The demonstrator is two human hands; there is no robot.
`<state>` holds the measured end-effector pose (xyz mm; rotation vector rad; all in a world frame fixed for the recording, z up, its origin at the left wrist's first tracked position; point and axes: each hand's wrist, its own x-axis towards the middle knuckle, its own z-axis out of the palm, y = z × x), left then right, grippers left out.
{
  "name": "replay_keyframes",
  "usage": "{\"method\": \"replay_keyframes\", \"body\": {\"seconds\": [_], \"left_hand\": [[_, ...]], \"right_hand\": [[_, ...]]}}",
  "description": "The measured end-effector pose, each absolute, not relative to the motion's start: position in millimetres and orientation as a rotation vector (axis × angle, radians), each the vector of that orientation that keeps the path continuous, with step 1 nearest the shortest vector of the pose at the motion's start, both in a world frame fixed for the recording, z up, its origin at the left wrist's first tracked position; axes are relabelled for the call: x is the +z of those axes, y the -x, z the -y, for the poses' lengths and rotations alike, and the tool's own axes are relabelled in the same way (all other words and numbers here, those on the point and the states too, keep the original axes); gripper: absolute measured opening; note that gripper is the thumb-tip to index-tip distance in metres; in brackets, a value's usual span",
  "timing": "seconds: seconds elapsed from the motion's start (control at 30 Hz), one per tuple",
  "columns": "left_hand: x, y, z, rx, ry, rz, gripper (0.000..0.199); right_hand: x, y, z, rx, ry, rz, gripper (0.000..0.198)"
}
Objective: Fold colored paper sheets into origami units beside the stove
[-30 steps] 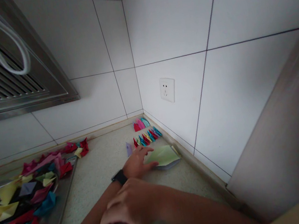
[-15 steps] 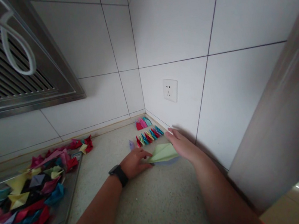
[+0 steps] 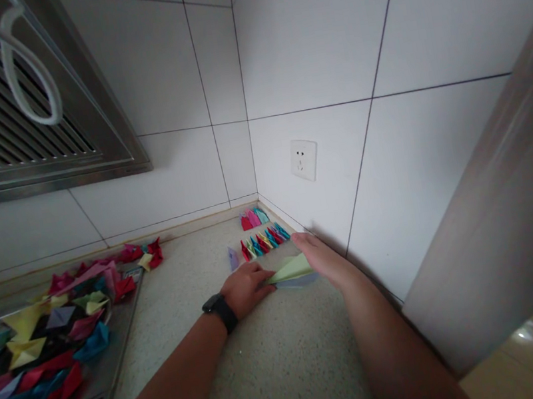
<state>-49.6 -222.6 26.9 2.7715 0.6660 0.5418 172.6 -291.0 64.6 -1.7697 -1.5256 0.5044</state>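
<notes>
A light green sheet of folding paper [image 3: 289, 268] lies on the counter between my hands, partly folded into a narrow shape. Beneath its near edge shows a bluish-purple paper [image 3: 300, 282]. My left hand [image 3: 247, 289], with a black watch on the wrist, pinches the left end of the green paper. At the other end, my right hand [image 3: 325, 259] rests on its edge with the fingers stretched out together against the paper; its thumb is hidden. Just beyond stands a row of small folded paper pieces [image 3: 264, 242] in several colours, and a purple folded piece [image 3: 233, 257] sits left of it.
More folded papers [image 3: 253, 218] lie in the corner. On the left, a pile of colourful folded papers [image 3: 27, 352] covers a dark stove top. A range hood [image 3: 39, 171] with a hanging white cord juts out above. A wall socket [image 3: 304, 160] and a grey panel [image 3: 470, 207] are at right.
My left hand has moved slightly right, over the green paper's left end. The paper now looks narrower, its raised far part lower. My right hand has hardly moved.
</notes>
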Motion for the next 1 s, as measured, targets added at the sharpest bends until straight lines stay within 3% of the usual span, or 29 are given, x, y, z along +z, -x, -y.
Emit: {"method": "replay_keyframes", "body": {"seconds": [0.4,1.0], "left_hand": [[35,47,233,0.589,-2.856,-0.680,0.041],[27,40,232,0.653,-2.820,-0.765,0.030]], "right_hand": [[62,-171,297,0.407,1.878,1.948,0.032],[59,-172,290,0.237,2.037,2.007,0.031]]}}
